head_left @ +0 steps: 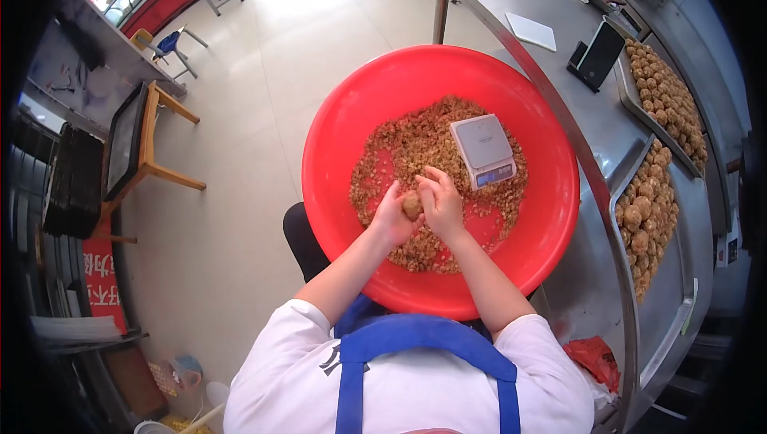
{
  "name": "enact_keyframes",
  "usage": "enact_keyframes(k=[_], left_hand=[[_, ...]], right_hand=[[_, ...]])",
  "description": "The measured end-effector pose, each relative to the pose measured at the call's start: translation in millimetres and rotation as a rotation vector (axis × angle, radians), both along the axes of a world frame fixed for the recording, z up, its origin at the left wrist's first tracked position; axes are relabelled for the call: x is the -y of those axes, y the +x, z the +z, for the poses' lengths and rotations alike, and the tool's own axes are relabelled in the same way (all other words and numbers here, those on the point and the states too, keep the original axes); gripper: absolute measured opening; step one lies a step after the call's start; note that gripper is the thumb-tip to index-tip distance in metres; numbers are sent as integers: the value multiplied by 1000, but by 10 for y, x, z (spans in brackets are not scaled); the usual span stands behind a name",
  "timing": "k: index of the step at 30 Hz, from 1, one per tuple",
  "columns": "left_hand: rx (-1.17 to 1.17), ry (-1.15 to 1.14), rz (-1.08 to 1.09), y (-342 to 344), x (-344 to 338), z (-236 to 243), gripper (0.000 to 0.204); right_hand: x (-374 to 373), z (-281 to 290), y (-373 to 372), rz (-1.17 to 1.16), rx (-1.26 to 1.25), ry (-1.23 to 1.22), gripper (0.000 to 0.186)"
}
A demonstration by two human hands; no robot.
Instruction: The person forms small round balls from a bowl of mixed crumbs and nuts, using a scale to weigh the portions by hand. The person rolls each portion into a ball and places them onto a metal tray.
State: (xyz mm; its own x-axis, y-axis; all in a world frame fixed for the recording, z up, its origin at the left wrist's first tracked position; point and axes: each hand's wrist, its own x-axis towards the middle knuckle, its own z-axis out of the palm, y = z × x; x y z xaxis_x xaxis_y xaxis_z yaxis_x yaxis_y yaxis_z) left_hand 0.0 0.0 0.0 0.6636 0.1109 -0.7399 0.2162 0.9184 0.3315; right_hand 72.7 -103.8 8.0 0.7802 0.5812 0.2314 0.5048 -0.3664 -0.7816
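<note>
A round brown ball of crumbly filling (412, 205) sits between my two hands, over the big red basin (351, 107). My left hand (391, 218) cups it from the left, fingers curved up around it. My right hand (443, 206) closes in from the right, its palm side against the ball and its fingers bent over. Loose brown crumbly mixture (419, 142) spreads across the bottom of the basin beneath my hands. On the mixture, to the right of my hands, rests a small white digital scale (483, 146), its plate bare.
A steel counter (551, 75) curves along the right. It bears two trays of finished balls (647, 210), a phone on a stand (599, 57) and a white card (531, 31). A red plastic bag (593, 362) lies at lower right. A wooden-legged stand (156, 142) is at left.
</note>
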Motion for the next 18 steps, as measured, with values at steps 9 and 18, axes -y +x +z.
enact_keyframes(k=[9,18], left_hand=[[350,-172,-194,-95,159,375,72],[31,-152,299,-64,-60,86,35]], right_hand=[[57,334,-154,25,-190,323,21],[-4,218,-207,277,234,68,14]])
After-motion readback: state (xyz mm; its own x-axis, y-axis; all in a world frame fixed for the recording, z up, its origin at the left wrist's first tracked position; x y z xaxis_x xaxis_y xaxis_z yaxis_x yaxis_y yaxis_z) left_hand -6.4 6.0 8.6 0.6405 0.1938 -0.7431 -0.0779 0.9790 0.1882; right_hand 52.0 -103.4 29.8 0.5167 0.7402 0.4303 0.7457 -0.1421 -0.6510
